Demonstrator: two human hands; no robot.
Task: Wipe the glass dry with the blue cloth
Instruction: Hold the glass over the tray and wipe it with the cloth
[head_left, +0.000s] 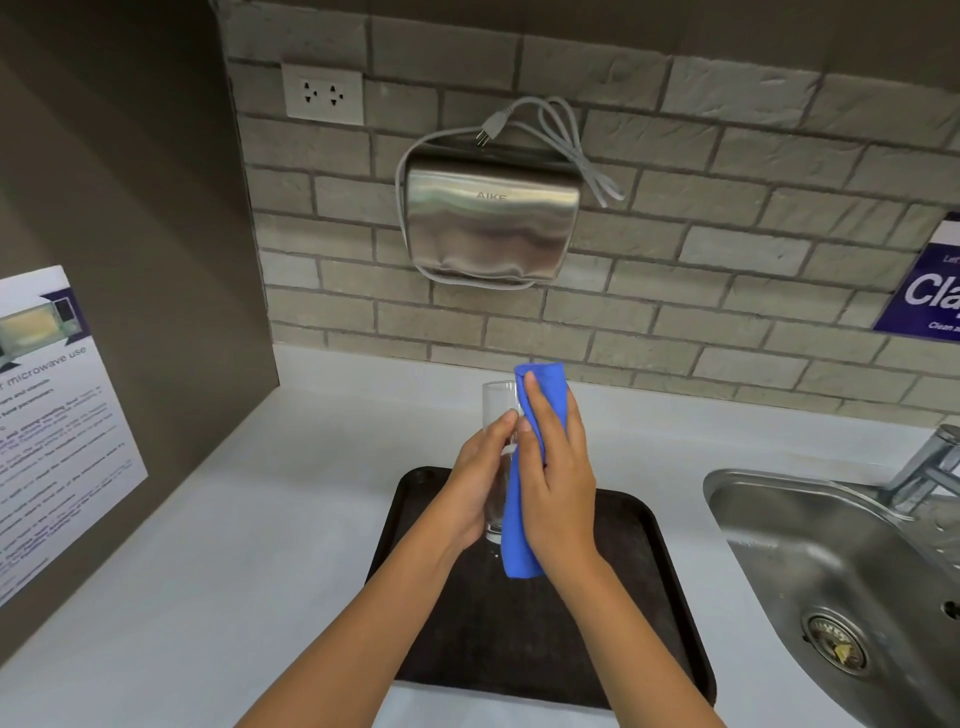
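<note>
A tall clear glass (497, 402) is held upright above the dark tray (639, 571). My left hand (475, 483) wraps around its left side and lower half. My right hand (558, 467) presses a folded blue cloth (519, 525) flat against the glass's right side. The cloth runs from above the rim down past the base, and its lower end hangs free. Both hands and the cloth hide most of the glass; only its upper left part and a bit of the base show.
A white counter (234, 545) runs along a brick wall. A steel sink (831, 545) with a tap (930, 462) lies to the right. On the wall hang a metal hand dryer (491, 218) and a socket (322, 93). A paper notice (52, 415) is on the left panel.
</note>
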